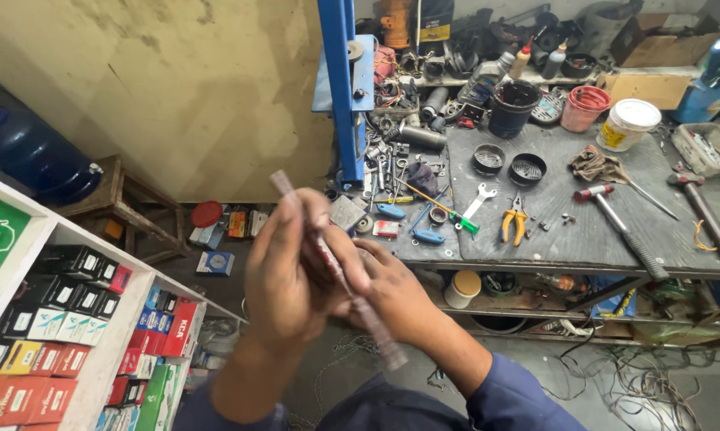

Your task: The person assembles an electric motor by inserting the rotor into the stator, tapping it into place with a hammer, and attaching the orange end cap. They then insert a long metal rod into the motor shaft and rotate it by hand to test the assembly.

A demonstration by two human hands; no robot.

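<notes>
Both hands' fingers pinch a long thin rod (340, 275), possibly plastic-wrapped, blurred. Left hand (284, 275) grips mid-shaft to steady it, right hand (392, 291) supports below. Held in front of the cluttered workbench (551, 231), pliers (514, 223) and hammer (623, 227) lying within reach.

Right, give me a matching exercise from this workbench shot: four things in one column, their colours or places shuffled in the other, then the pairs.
Things:
1. pliers
2. bucket
3. long rod
4. boxes

Colours or places:
A. white, at the back of the bench
B. stacked on the shelf at the left
C. yellow handles
D. held in the left hand and right hand

Pairs: 1-C, 2-A, 3-D, 4-B
</notes>
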